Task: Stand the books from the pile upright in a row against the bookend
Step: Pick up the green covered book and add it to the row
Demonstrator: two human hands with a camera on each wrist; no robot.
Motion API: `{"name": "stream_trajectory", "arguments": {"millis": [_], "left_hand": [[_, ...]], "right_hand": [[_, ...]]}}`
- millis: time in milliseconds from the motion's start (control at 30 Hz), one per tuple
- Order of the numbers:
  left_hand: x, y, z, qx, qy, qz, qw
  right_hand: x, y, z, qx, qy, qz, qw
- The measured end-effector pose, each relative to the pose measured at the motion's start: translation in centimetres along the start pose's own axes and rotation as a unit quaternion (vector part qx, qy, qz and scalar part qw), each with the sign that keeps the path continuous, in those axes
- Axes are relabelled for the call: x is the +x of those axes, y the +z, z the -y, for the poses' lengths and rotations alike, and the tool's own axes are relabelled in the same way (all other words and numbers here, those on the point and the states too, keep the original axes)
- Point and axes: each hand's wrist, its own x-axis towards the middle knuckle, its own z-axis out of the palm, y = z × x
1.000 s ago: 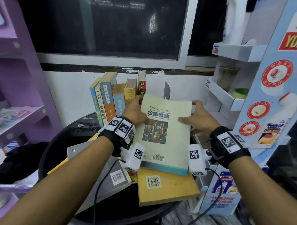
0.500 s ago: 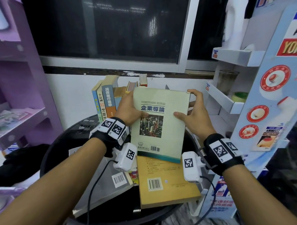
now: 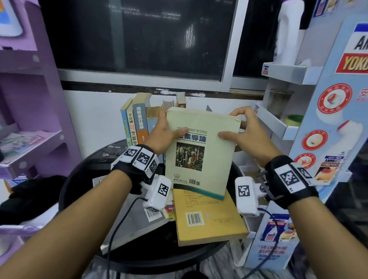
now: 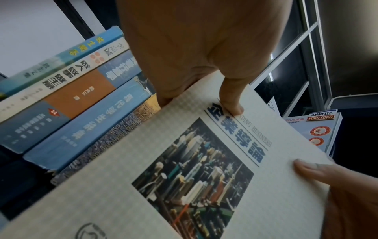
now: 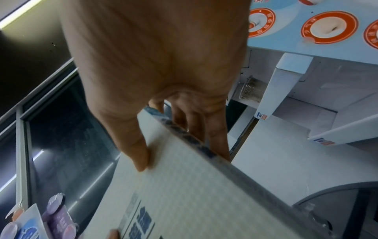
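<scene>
I hold a pale green business book almost upright above the round black table. My left hand grips its left edge, thumb on the cover. My right hand grips the right edge near the top, thumb on the cover and fingers behind the spine. Behind the book stands a row of upright books, seen close in the left wrist view. A grey bookend tip shows just past the book's top edge. A yellow-brown book and a grey book lie flat in the pile.
A purple shelf unit stands at the left. A blue-and-white display stand with white shelves crowds the right side. The white wall and a dark window are right behind the row. Wrist-camera cables hang over the table's front.
Both hands have lifted the pale green book off the pile and tipped it from lying slanted to nearly upright, closer to the standing row. My right hand has slid up to the book's top corner.
</scene>
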Motion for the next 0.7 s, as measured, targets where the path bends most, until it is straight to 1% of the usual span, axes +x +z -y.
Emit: {"name": "stream_trajectory", "arguments": {"millis": [67,167,267,333,467,533,700], "left_hand": [[-0.3,-0.2,-0.2,0.002,0.005,0.013,1.000],[-0.4,-0.4,-0.4,0.011,0.007,0.030,0.999],[-0.4,-0.7,-1.0,0.038,0.014,0.034,0.999],[-0.2,-0.8,-1.3,0.066,0.019,0.035,0.997],[0.4,-1.3,-1.9,0.140,0.030,0.026,0.989],[0.8,-1.5,-2.2,0.180,0.044,0.013,0.983],[2.0,-2.0,-2.4,0.253,0.079,-0.040,0.963]], "right_hand": [[-0.2,-0.4,0.5,-0.024,-0.007,0.039,0.999],[-0.7,-0.8,1.5,-0.026,0.000,0.089,0.996],[-0.9,-0.7,2.4,-0.062,-0.006,0.119,0.991],[-1.0,-0.2,2.9,-0.086,-0.019,0.112,0.990],[-0.8,1.0,3.2,-0.110,-0.045,0.061,0.991],[-0.8,1.3,3.3,-0.107,-0.049,0.039,0.992],[-0.5,1.3,3.5,-0.103,-0.043,0.015,0.994]]}}
